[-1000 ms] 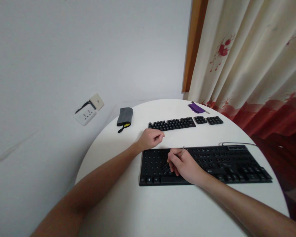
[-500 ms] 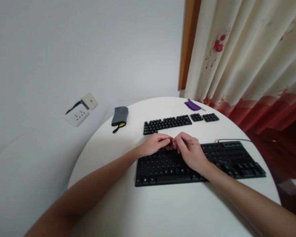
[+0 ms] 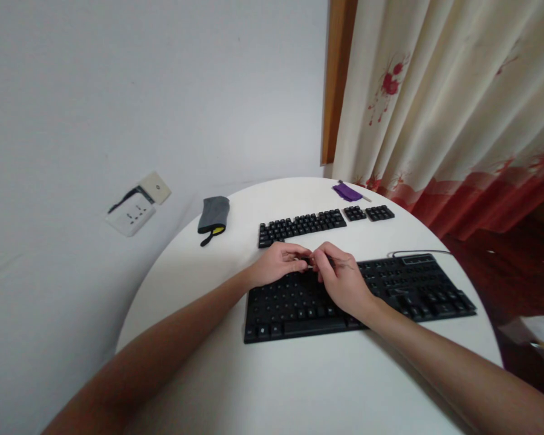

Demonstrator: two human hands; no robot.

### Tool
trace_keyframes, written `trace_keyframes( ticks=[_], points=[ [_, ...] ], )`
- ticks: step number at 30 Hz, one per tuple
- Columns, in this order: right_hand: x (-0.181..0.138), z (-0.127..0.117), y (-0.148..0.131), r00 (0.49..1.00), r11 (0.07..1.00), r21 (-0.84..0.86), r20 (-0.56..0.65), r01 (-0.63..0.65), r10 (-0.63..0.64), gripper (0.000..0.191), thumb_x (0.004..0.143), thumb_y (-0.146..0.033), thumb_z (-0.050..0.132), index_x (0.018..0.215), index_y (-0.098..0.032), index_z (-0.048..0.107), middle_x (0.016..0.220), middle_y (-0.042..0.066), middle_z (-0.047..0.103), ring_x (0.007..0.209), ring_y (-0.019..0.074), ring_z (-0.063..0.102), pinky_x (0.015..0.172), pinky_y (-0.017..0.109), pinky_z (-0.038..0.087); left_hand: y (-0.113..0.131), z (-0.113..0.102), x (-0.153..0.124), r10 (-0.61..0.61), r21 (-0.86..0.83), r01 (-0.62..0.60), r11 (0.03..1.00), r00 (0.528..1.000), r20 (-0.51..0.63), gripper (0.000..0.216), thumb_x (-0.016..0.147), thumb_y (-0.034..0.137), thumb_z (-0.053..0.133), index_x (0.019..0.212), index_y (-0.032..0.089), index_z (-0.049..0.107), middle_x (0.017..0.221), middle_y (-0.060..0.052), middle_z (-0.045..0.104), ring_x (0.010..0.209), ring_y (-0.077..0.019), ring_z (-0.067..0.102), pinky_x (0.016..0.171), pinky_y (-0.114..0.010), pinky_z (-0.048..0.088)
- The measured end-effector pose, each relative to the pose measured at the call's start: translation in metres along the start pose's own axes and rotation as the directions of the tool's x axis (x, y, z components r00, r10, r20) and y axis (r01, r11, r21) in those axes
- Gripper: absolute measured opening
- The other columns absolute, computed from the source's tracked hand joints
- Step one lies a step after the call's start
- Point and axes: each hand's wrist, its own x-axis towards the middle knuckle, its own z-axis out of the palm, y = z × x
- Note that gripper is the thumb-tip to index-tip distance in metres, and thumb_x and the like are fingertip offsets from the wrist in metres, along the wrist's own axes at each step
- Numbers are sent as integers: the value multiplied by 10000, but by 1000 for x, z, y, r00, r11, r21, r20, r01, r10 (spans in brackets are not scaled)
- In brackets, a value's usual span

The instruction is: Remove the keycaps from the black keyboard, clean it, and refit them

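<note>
A black keyboard (image 3: 399, 296) lies across the round white table (image 3: 299, 380) in front of me. My left hand (image 3: 276, 264) and my right hand (image 3: 340, 281) meet just above its upper edge, fingertips pinched together on a small dark piece (image 3: 309, 261) that I cannot make out. A thin metal tool shows along my right hand's fingers. Farther back lie rows of loose black keycaps (image 3: 301, 225) with two smaller groups (image 3: 368, 212) to their right.
A grey pouch with yellow lining (image 3: 214, 215) lies at the table's back left. A purple item (image 3: 347, 192) lies at the back, near the curtain (image 3: 435, 103). A wall socket (image 3: 131, 211) sits on the white wall to the left.
My right hand lifted off the keyboard's keys and moved up and left to meet my left hand. Both now pinch a small piece together. The view shifted slightly right.
</note>
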Motion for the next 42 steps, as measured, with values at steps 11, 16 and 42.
trace_keyframes(
  ticks=[11,16,42],
  points=[
    [-1,4,2,1000,999,-51,10,-8,8,295,1004,-329,411,736,-222,475,606,-35,486,579,132,476,583,251,346,-1,4,2,-31,6,31,999,999,-3,253,709,179,815,937,136,713,881,-55,730,840,-170,700,852,-330,562],
    [1,3,6,998,992,-111,-21,-57,55,305,995,-330,418,717,-225,485,569,-33,490,544,137,481,549,252,331,-1,6,3,43,35,-43,998,999,-7,207,781,216,763,966,127,730,1015,-86,669,908,-171,678,878,-345,567],
    [6,-3,7,989,983,-132,-82,-130,120,310,982,-350,425,713,-223,508,528,-33,497,507,138,485,518,249,307,5,-13,10,200,221,-125,967,912,-359,271,836,344,705,1022,148,723,1006,-92,725,810,-177,720,804,-345,619]
  ],
)
